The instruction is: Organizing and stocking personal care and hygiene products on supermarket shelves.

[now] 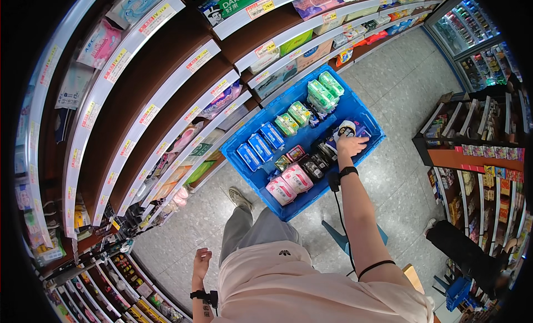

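A blue plastic crate (299, 212) stands before me, partly filled with soft packs. My right hand (352, 146) reaches into its right end, touching a dark purple and white pack (346, 129); whether the fingers grip it is hidden. Nearby in the crate lie black packs (315, 164) and pink-and-white packs (296, 178). Blue packs (261, 148), green-and-white packs (299, 114) and lighter green packs (322, 94) line the side by the shelf. Low at my left side hangs my left hand (201, 262), holding nothing, its fingers loosely curled and apart.
Store shelves (179, 83) with price strips curve along the left and top, some sections stocked with packs. A teal stool (335, 236) is beside the crate. On the right are a display rack (474, 156), a person in dark clothes (462, 248) and glass-door coolers (466, 25).
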A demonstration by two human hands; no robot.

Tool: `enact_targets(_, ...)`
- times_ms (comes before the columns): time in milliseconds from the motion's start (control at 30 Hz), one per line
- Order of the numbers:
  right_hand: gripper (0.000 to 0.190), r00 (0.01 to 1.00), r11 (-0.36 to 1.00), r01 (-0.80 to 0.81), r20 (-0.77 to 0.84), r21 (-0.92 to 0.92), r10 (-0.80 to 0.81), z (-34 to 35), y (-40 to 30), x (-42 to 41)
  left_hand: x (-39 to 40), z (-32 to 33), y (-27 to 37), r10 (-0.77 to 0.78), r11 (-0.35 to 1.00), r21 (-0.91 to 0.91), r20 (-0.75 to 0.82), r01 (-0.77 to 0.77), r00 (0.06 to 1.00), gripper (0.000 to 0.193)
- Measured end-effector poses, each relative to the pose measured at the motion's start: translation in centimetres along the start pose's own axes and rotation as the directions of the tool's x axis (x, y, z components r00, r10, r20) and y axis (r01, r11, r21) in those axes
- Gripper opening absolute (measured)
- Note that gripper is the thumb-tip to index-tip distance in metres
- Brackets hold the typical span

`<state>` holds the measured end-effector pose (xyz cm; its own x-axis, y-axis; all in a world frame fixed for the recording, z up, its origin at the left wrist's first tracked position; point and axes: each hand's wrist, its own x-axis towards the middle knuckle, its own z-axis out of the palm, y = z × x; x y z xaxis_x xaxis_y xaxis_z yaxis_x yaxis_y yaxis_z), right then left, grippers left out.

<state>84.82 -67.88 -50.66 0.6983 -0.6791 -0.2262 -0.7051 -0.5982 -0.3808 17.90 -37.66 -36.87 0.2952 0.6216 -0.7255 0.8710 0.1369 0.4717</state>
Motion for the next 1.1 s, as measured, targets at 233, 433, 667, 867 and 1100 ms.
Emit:
enact_targets(233, 0.087, 0.96, 0.988, -0.142, 0.235, -0.054, 0.151, 0.2, 0.5, 1.1, 0.2, -0.3, 0.3, 0.006, 1.0, 0.025, -0.02, -0.006, 1.0, 0.04)
enact_targets(433, 0.076, 0.985, 0.999, 0.047, 0.167, -0.015, -0.044, -2.2, -0.8, -0.9, 0.3, 0.3, -1.8, 0.041, 0.999, 0.015, 0.017, -0.041, 0.999, 0.038)
enact_targets(667, 0.072, 0.902, 0.899, 0.359, 0.339, -0.252, -0.266, -0.8, 0.3, 0.3, 0.6, 0.2, -1.2, -0.002, 1.0, 0.0, 0.02, 0.002, 1.0, 0.038)
enact_targets(867, 0.098, 0.935, 0.926, 0.228, 0.333, -0.301, -0.122, -3.6, -1.9, -2.9, -1.0, 0.5, -1.3, -0.03, 0.999, -0.019, 0.003, 0.03, 1.0, 0.039)
enact_targets(1100, 0.098, 0.988, 0.984, 0.117, 0.113, -0.135, -0.102, -1.7, -0.7, -1.7, -1.5, 0.4, -2.3, -0.052, 0.998, -0.025, -0.018, 0.052, 0.998, 0.04)
